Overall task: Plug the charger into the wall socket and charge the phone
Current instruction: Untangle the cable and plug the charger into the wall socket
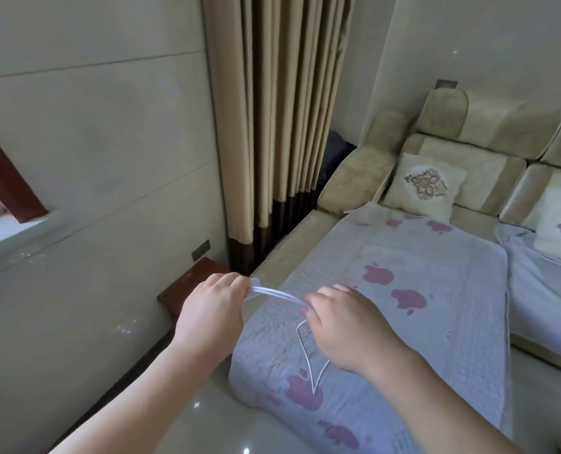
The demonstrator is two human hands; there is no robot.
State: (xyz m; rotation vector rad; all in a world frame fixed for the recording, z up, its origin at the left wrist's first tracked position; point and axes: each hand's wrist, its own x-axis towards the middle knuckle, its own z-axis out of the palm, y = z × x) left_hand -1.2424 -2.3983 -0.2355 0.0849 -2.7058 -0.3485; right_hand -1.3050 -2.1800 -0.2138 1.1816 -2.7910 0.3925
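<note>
A white charger cable (274,294) stretches in a few strands between my hands above the sofa's front left corner. My left hand (215,306) grips one end of the bundle; a white piece shows at its fingertips, possibly the plug. My right hand (341,322) pinches the other end, and a loose loop of the charger cable hangs below it onto the grey cover. A dark wall socket (201,249) sits low on the left wall, near the curtain. No phone is in view.
A beige sofa (351,178) carries a grey quilted cover (420,290) with purple apple prints and embroidered cushions (423,185). Tan curtains (272,109) hang in the corner. A small red-brown wooden stand (187,290) sits below the socket. The glossy floor (59,322) lies at left.
</note>
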